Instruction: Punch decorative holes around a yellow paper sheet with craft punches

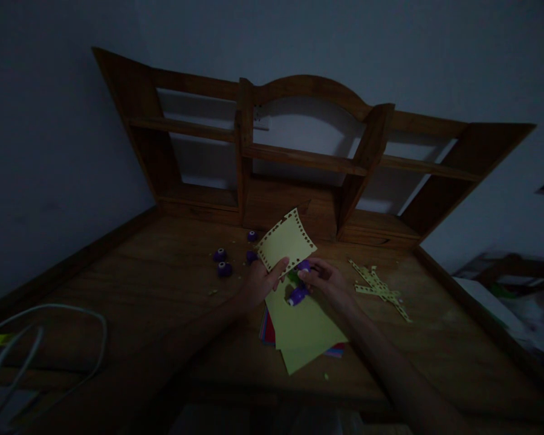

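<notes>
My left hand [262, 283] pinches the lower edge of a yellow sheet of paper [286, 240], raised and tilted above the desk. Small shapes are punched in a row along its edges. A purple craft punch [304, 266] is in my right hand [325, 280], close against the sheet's lower right edge. Just beneath lies another purple punch [298, 295] with a white end, and something green [294, 277] is partly hidden beside it. Both are over plain yellow sheets [306, 329], stacked on red and blue paper [268, 331].
Several purple punches [223, 269] stand left of the sheet. Punched yellow strips [378, 287] lie crossed on the right, among paper scraps. A wooden shelf unit [299, 158] rises at the desk's back. A white cable [72, 307] loops at the left.
</notes>
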`<state>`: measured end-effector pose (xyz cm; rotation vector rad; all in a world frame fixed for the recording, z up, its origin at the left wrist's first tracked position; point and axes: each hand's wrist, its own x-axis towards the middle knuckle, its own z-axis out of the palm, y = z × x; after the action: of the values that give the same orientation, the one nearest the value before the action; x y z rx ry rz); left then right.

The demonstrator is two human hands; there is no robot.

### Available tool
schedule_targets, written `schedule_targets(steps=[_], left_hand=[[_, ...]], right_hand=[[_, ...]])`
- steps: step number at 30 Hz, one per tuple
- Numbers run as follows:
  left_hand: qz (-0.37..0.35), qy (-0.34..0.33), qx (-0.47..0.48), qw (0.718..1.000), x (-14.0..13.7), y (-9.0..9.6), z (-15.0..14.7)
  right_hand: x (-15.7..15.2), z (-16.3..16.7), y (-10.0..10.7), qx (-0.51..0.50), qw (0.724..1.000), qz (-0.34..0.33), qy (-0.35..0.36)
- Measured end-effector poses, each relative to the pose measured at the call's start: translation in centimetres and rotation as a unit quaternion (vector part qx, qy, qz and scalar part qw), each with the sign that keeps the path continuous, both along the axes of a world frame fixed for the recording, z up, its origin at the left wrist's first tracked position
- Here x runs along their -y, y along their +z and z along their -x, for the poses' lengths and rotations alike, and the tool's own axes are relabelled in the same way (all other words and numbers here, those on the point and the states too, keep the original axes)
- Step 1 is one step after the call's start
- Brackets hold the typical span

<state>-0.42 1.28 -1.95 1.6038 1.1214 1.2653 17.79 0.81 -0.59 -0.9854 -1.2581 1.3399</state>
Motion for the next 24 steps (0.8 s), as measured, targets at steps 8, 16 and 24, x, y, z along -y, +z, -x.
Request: schedule_targets(steps=[8,16,24], left_hand=[[0.003,-0.001,0.003,1.000,-0.10,-0.04,-0.02],[-0.007,-0.003,-0.015,1.000,0.03,0.32,-0.10],[-0.016,0.002,-0.042,0.999,0.07,0.51,-0.13]], right_hand=[[-0.03,-0.14,-0.01,0.004,1.000,-0.014,0.010],[0.27,0.05,0.54,0.009,1.000,-0.009,0.001],[0.24,0.04,0.32,0.010,1.000,-0.013,0.009]])
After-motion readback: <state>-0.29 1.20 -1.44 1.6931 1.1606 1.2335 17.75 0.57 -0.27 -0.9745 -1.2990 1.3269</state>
